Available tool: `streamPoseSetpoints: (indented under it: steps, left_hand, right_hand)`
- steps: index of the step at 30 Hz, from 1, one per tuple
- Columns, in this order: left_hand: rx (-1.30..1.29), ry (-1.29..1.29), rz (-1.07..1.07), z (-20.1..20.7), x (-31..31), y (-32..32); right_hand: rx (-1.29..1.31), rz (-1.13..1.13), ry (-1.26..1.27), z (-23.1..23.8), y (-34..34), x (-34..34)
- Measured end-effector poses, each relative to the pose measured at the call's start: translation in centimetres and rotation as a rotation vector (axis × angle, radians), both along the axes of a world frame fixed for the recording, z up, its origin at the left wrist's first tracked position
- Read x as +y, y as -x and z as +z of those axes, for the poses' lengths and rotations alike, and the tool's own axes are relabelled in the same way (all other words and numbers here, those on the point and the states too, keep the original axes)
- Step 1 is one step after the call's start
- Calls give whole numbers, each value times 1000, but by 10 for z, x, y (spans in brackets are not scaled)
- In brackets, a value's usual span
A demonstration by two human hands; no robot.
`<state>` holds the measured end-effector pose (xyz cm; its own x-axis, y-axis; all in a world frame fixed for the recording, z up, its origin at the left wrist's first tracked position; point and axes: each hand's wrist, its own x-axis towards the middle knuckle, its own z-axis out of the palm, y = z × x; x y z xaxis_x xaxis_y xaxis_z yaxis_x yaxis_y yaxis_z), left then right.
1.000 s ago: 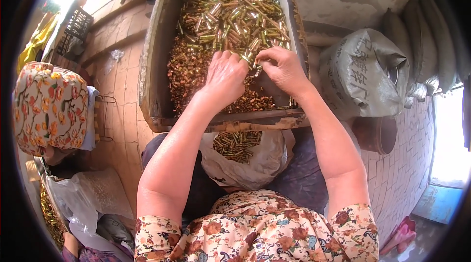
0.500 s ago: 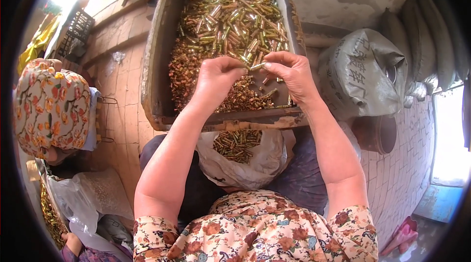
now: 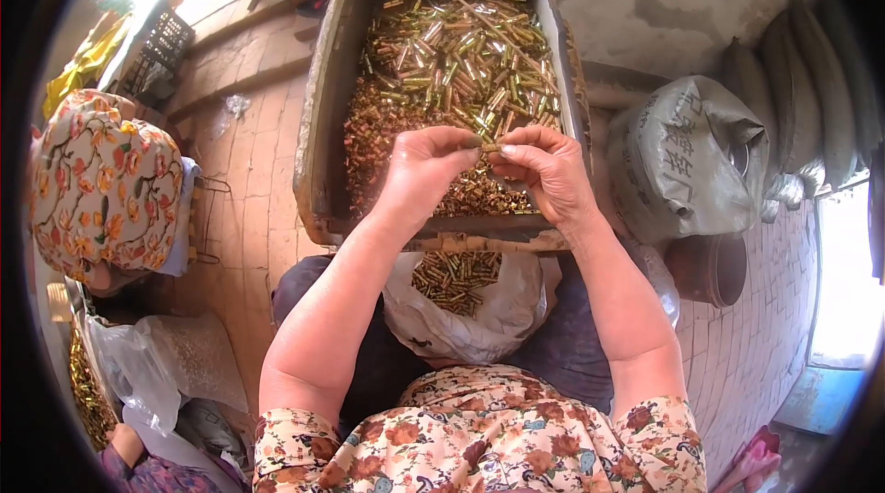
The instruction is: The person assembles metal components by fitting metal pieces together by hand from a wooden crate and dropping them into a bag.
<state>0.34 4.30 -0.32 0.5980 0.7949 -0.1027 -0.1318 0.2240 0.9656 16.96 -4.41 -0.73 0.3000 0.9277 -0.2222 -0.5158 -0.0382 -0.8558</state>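
My left hand [image 3: 426,170] and my right hand [image 3: 551,168] meet over the near part of a wooden tray [image 3: 314,138]. Thumbs and forefingers of both are pinched on a small gold-coloured metal tube [image 3: 490,148] between them. Whether it is one part or two fitted together, I cannot tell. Beyond my hands lies a heap of shiny gold and coppery metal tubes [image 3: 461,46]. Smaller copper-coloured pieces [image 3: 369,138] are piled at the tray's left and near side, partly hidden by my hands.
A white sack [image 3: 489,332] with similar metal tubes [image 3: 452,283] sits open between my legs. To the right stand a grey sack [image 3: 687,156] and a brown bucket [image 3: 705,269]. At left is a person in a flowered top [image 3: 106,184]; another person's hand [image 3: 126,442] shows lower left.
My fingertips have come closer together, and the tube between them is now mostly covered. The whole view has shifted, so the tray appears farther right and slightly lower.
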Motion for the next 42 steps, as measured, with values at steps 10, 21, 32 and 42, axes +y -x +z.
streamPoseSetpoints:
  steps: [10,21,32,42]
  left_hand:
    - [492,-1127,63,-7,-11,8]
    - [242,-331,-20,-3,-7,9]
    - [208,-231,-116,-4,-13,10]
    - [414,-733,6,-6,-13,10]
  right_hand:
    - [-419,65,-31,-1,9,-2]
    - [-270,-11,24,7,13,-8]
    - [-288,-20,-26,10,18,-9]
    - [-219,-43,11,13,15,-11]
